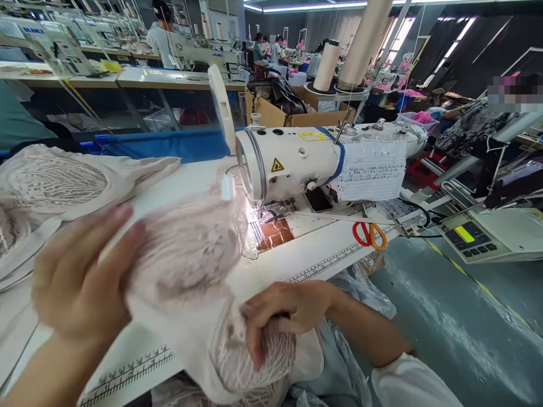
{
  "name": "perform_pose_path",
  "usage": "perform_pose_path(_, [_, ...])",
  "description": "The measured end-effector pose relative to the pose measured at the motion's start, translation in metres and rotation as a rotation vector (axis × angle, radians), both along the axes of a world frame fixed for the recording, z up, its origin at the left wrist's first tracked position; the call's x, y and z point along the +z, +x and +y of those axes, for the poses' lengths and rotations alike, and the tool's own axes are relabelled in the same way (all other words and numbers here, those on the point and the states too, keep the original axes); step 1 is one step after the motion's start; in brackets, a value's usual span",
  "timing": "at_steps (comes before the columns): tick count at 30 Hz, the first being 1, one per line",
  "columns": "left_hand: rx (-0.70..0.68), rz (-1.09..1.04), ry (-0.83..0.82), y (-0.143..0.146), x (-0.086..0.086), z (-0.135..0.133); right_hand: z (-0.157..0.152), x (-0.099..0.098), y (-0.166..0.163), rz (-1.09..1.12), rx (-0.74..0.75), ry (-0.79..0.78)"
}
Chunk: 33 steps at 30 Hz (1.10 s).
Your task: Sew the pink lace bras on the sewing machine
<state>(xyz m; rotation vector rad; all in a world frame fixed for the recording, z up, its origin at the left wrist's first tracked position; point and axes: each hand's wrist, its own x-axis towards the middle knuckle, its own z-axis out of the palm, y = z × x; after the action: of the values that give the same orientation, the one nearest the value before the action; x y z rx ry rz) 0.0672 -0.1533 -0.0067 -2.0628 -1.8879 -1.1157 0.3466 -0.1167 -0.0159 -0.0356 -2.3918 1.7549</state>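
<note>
A pale pink lace bra [186, 254] hangs between my hands, over the front of the sewing machine table. My left hand [85, 277] is blurred by motion, back towards me, at the left edge of one cup; that cup is blurred too. The fingers appear closed on the fabric, though the thumb is hidden. Bent over the nearer lace cup, my right hand [288, 311] pinches the bra between thumb and fingers. Behind the bra stands a white sewing machine [292, 158], its needle area lit. More pale lace pieces [59, 181] lie on the table at left.
Red and orange-handled scissors [369, 234] lie right of the machine. A paper sheet [371, 169] hangs on its arm. A control panel [470, 234] juts out at right. Thread cones [326, 65] and a cardboard box [314, 116] stand behind. Several people work farther back.
</note>
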Motion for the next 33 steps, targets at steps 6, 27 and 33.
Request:
perform_pose_path(6, [-0.038,0.092,-0.465,0.007,-0.044,0.002,-0.01,-0.021,0.004,-0.21,-0.523,0.167])
perform_pose_path(27, [-0.201,-0.887,-0.768,0.08,-0.066,-0.054,-0.032,-0.068,-0.038,-0.162,-1.097,-0.146])
perform_pose_path(33, [-0.369,-0.805,-0.879,0.073,-0.066,-0.042,-0.03,-0.073,-0.036,-0.15,-1.027,-0.245])
